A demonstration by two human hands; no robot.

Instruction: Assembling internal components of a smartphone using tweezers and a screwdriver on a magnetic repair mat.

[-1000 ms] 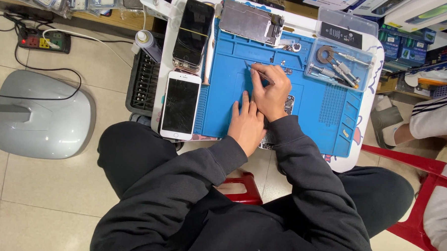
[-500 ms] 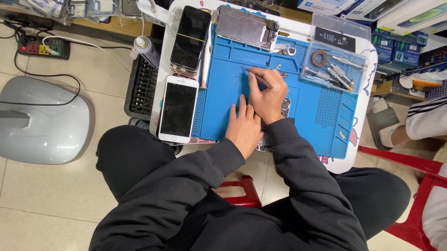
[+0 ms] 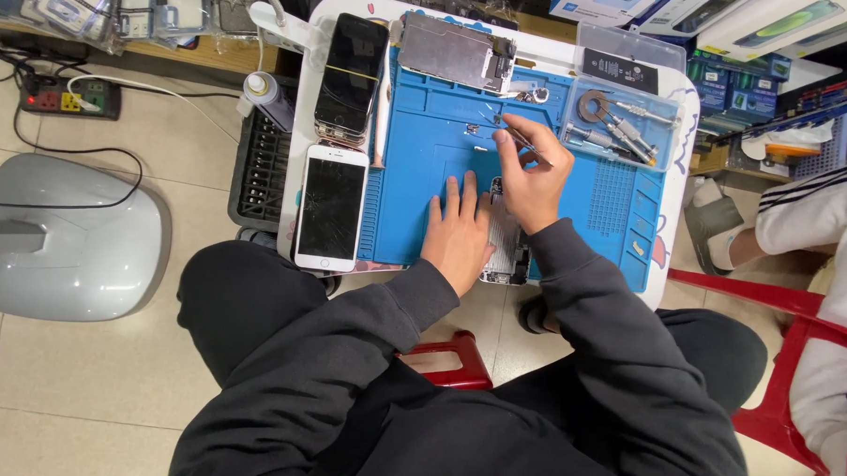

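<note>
Opened phone (image 3: 508, 246) lengthwise toward person, left hand (image 3: 461, 235) flat, right hand (image 3: 531, 171) pinching tweezers (image 3: 516, 138)

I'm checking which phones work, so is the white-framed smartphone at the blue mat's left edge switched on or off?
Apparently off: the white-framed smartphone lies face up, its screen dark and cracked, beside the blue silicone mat.

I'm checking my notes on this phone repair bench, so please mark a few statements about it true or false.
1. The left hand lies flat on the blue mat. True.
2. The right hand is empty. False: it pinches a thin tool.
3. A white phone lies left of the mat, screen up. True.
4. The opened phone sits under the hands. True.
5. The clear tool tray is at the mat's left edge. False: it is at the upper right.
</note>
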